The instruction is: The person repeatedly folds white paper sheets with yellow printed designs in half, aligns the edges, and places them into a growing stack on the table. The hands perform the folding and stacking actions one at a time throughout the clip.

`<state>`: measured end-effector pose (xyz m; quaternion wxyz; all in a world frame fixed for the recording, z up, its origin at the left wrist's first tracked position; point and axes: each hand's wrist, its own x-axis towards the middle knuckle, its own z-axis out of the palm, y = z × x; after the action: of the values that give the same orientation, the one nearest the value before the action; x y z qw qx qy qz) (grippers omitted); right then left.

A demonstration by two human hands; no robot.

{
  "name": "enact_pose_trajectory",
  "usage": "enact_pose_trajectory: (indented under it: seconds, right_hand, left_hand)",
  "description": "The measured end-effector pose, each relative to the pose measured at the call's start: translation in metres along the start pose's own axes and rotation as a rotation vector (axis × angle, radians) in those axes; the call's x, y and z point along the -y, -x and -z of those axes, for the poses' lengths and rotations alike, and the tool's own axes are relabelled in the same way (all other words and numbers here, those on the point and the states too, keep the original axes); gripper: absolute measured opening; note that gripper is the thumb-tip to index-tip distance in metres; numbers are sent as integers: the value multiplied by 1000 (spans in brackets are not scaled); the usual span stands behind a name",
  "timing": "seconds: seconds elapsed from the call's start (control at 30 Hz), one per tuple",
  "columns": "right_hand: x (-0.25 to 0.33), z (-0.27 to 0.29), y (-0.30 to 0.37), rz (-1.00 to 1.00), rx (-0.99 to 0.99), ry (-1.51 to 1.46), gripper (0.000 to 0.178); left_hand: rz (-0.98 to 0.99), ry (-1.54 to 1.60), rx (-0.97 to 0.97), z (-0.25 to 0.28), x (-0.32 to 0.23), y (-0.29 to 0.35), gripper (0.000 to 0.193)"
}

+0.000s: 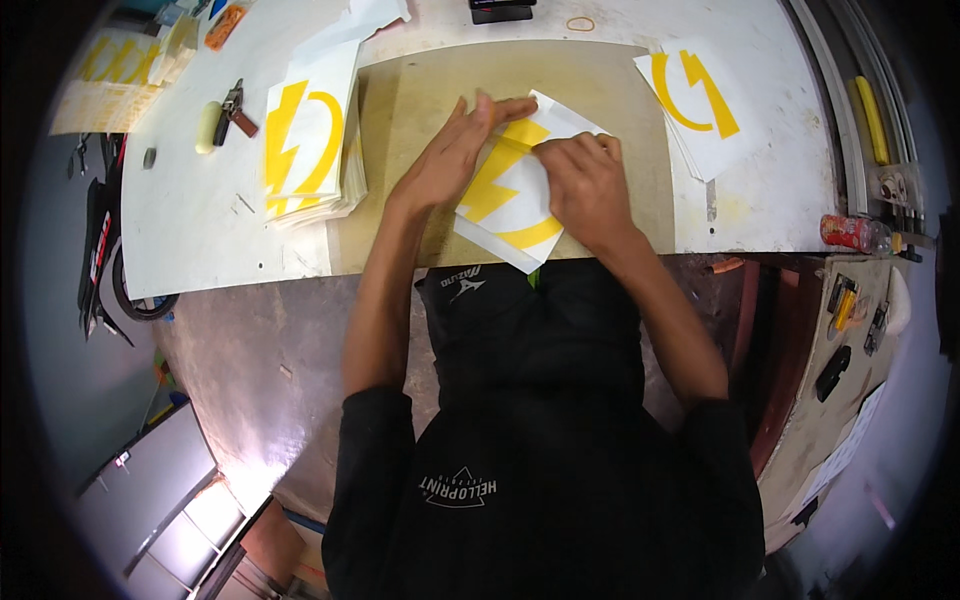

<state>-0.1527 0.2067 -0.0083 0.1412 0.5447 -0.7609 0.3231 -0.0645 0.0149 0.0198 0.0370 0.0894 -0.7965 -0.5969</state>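
In front of me a white sticker sheet (524,206) with a yellow lightning bolt and a yellow curve lies tilted on a brownish cutting mat (420,80). My left hand (452,152) rests along the sheet's upper left edge, its fingers stretched out toward the far corner. My right hand (590,188) is over the sheet's right side, fingers curled and pinched together by the yellow bolt. Whatever is between those fingertips is hidden. The sheet's near corner reaches past the table edge.
A thick stack of similar yellow-printed sheets (310,150) stands at the left, a smaller pile (705,125) at the right. Farther left lie a pale oval object (208,127) and a dark tool (235,105). A red-labelled bottle (850,233) lies by the right edge.
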Motion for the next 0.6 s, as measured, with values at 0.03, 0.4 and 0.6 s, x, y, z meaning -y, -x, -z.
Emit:
enact_pose_trajectory:
  seconds: [0.03, 0.4, 0.6]
  right_hand:
    - [6, -4, 1, 15, 45, 28, 22]
    - [45, 68, 88, 156, 291, -233, 36]
    - [37, 64, 104, 69, 168, -108, 39]
  left_hand:
    - [6, -128, 65, 3, 8, -3, 59]
    - [-212, -791, 80, -8, 8, 18, 61]
    - [-191, -940, -204, -42, -2, 41, 63]
